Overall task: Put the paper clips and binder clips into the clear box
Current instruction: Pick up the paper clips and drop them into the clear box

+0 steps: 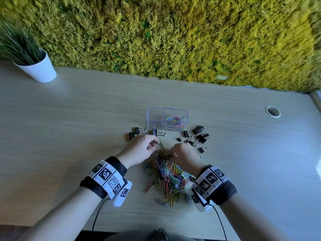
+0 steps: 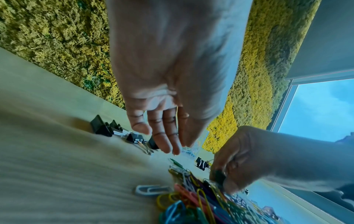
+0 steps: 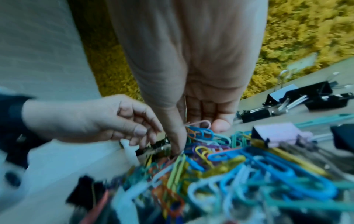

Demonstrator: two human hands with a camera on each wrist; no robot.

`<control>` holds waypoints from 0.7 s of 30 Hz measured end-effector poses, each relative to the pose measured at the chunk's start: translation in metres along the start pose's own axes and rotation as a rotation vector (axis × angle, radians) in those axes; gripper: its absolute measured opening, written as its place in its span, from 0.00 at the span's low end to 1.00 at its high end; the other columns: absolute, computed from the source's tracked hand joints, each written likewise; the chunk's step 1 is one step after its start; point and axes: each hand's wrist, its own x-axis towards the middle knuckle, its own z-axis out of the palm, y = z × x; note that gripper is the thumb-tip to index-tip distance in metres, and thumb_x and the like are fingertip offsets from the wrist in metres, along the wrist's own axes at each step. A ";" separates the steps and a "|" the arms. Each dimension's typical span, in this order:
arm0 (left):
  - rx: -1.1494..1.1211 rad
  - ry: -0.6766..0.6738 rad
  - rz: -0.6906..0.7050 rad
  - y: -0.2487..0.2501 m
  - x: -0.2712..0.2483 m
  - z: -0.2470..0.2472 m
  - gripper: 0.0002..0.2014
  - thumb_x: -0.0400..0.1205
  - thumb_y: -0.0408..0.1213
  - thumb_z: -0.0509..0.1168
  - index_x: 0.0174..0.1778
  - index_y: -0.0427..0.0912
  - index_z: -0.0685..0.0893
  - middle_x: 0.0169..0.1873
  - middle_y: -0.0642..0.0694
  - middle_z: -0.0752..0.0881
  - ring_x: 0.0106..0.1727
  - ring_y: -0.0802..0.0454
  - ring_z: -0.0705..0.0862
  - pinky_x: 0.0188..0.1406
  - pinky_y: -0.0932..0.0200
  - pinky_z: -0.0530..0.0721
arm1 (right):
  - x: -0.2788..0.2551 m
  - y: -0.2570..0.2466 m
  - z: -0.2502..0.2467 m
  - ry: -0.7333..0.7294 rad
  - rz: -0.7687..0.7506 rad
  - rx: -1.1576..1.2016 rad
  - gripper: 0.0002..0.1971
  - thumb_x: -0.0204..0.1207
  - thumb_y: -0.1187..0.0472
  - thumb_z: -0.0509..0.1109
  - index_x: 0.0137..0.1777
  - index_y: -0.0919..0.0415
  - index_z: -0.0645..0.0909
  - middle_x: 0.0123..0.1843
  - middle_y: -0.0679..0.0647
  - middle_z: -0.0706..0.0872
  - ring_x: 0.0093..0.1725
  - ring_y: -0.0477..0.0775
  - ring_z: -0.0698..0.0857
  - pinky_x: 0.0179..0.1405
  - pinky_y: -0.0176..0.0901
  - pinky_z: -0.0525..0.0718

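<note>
Right wrist alone shows pink binder clip point(image 3: 275, 133) among paper clips point(image 3: 239, 171).

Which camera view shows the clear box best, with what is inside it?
The head view: the whole clear box shows, with coloured paper clips in its right compartment only. The left wrist view shows just a blurred sliver behind the left hand. The right wrist view does not show it.

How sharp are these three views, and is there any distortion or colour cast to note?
Head view: sharp, with wide-angle bowing of the desk edge. Left wrist view: the left hand is motion-blurred, the near desk is smeared. Right wrist view: the paper clips in front are blurred, with a bluish cast.
</note>
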 end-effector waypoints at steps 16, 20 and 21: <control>-0.027 -0.086 0.010 -0.007 0.002 0.015 0.04 0.75 0.33 0.72 0.41 0.47 0.86 0.41 0.55 0.86 0.36 0.56 0.82 0.37 0.58 0.84 | 0.039 0.004 -0.089 0.306 0.020 0.441 0.11 0.63 0.67 0.80 0.46 0.63 0.89 0.37 0.54 0.90 0.28 0.36 0.83 0.32 0.29 0.84; -0.018 -0.107 0.012 -0.002 0.001 0.014 0.04 0.76 0.32 0.70 0.42 0.46 0.86 0.41 0.52 0.85 0.37 0.52 0.83 0.37 0.56 0.84 | 0.065 -0.005 -0.099 0.398 -0.020 0.338 0.10 0.64 0.68 0.79 0.46 0.63 0.89 0.40 0.54 0.91 0.35 0.42 0.86 0.39 0.30 0.86; -0.017 -0.110 0.012 0.000 0.001 0.014 0.05 0.76 0.32 0.70 0.43 0.47 0.86 0.41 0.53 0.85 0.37 0.52 0.82 0.38 0.55 0.84 | 0.070 -0.007 -0.097 0.399 -0.036 0.292 0.09 0.64 0.69 0.79 0.46 0.63 0.89 0.40 0.55 0.91 0.36 0.43 0.86 0.40 0.30 0.86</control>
